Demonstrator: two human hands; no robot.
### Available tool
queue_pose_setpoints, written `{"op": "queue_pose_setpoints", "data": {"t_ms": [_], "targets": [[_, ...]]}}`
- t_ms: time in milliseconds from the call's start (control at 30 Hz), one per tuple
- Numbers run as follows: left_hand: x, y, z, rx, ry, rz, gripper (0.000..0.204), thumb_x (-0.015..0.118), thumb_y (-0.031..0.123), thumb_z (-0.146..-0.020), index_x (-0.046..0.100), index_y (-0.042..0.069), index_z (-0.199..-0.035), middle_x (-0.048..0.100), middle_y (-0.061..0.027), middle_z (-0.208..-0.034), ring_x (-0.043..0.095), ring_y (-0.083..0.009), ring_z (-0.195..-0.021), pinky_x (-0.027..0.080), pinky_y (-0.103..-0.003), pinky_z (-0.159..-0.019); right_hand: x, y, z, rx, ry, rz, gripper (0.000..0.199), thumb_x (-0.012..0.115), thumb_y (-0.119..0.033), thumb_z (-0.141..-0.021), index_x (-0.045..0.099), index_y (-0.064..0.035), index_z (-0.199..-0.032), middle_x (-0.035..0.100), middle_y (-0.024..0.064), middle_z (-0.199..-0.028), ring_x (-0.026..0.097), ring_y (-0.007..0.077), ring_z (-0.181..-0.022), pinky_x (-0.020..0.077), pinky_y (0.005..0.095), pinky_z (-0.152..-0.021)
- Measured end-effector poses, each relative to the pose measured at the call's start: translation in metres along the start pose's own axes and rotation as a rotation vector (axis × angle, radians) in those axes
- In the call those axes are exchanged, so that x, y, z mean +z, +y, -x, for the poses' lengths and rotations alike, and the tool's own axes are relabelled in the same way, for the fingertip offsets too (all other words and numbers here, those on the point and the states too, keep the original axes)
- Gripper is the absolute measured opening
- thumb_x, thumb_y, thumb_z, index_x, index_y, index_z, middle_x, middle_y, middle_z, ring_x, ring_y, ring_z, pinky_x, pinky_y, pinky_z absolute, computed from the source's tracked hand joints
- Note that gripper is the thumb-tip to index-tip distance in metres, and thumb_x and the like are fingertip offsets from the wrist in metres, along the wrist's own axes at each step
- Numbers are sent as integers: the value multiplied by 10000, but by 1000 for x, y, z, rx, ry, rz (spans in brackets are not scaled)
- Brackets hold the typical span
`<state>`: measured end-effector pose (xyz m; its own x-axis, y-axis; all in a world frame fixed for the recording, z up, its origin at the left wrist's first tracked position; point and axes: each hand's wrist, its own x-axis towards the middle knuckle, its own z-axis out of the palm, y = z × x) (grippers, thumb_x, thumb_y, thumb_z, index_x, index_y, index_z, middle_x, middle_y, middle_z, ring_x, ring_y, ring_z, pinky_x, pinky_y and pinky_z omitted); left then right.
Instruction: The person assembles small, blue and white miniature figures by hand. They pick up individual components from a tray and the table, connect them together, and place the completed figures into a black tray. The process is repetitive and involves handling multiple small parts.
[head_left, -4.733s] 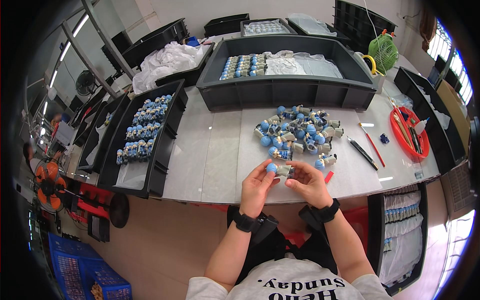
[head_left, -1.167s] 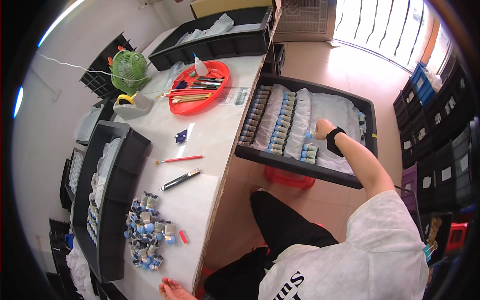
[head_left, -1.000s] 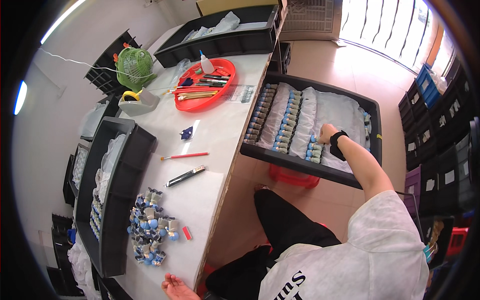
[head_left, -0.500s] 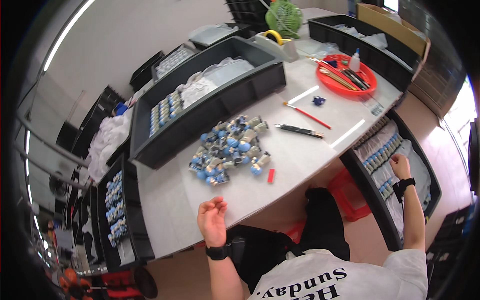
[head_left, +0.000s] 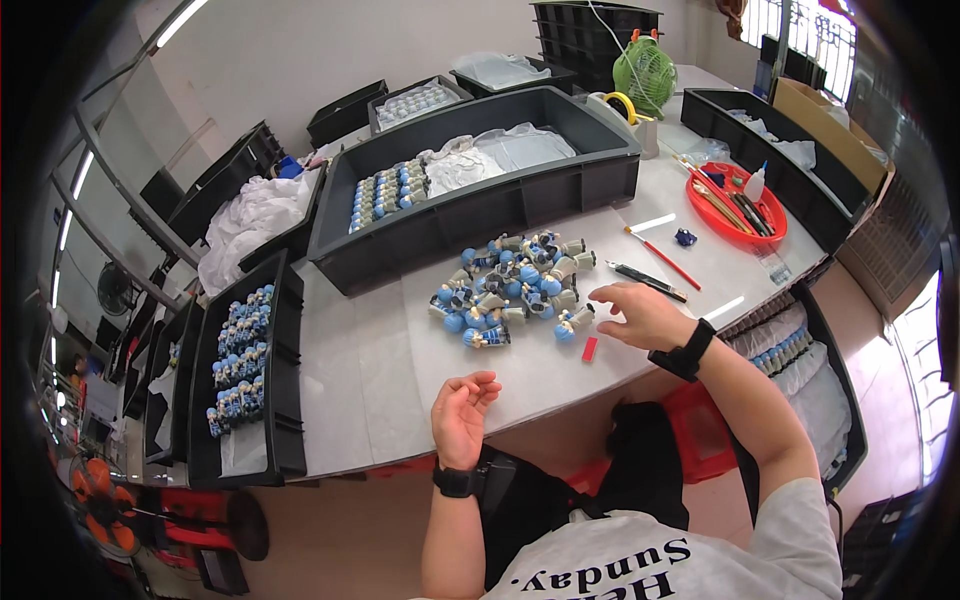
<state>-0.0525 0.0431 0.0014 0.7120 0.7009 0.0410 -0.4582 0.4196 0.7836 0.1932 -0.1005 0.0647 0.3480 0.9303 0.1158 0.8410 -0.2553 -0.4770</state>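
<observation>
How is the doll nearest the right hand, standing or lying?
Lying down: the doll stretches along the white surface, blue head at one end.

Heaped figurines (head_left: 513, 288) on white table (head_left: 345, 385)

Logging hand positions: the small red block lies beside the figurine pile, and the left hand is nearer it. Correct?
Wrong hand: the head view shows the right hand nearer the small red block, which does lie beside the figurine pile.
</observation>
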Motion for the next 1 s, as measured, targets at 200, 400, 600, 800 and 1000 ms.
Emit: {"op": "queue_pose_setpoints", "data": {"t_ms": [200, 400, 600, 800, 1000], "targets": [[2, -1, 0, -11, 0, -18, 146, 388, 117, -874, 482, 13, -835, 565, -174, -969, 568, -217, -845, 458, -321, -793, 14, -2, -8, 15, -8, 117, 251, 615, -170, -715, 558, -44, -924, 588, 148, -862, 562, 308, -848, 451, 369, -731], [3, 0, 1, -14, 13, -162, 164, 412, 132, -896, 510, 4, -925, 571, -142, -978, 565, -187, -860, 452, -295, -791, 9, -41, 11, -12, 113, -267, 203, 659, -88, -698, 504, 18, -777, 586, 133, -742, 599, 236, -690, 493, 291, -619], [6, -5, -4, -10, -114, -237, 325, 485, 213, -887, 484, 0, -1133, 558, -101, -1048, 554, -132, -877, 443, -249, -781, 48, -78, 24, -223, 255, -570, 224, 700, 1, -649, 507, 20, -761, 604, 126, -916, 607, 159, -687, 510, 237, -608], [-3, -8, 0, 9, -77, -330, 343, 528, 199, -865, 495, 10, -1150, 592, -55, -954, 534, -86, -837, 428, -220, -724, 87, -85, 20, -315, 164, -613, 236, 706, -31, -670, 521, 8, -812, 589, 119, -966, 593, 148, -764, 494, 252, -652], [-3, -6, -1, 9, -46, -148, 324, 524, 171, -864, 504, 15, -1147, 591, -97, -1013, 542, -103, -849, 422, -238, -723, 92, -77, 12, 50, -146, -1296, 233, 523, -168, -866, 493, 17, -1005, 564, 83, -957, 548, 122, -846, 468, 263, -719]]}}
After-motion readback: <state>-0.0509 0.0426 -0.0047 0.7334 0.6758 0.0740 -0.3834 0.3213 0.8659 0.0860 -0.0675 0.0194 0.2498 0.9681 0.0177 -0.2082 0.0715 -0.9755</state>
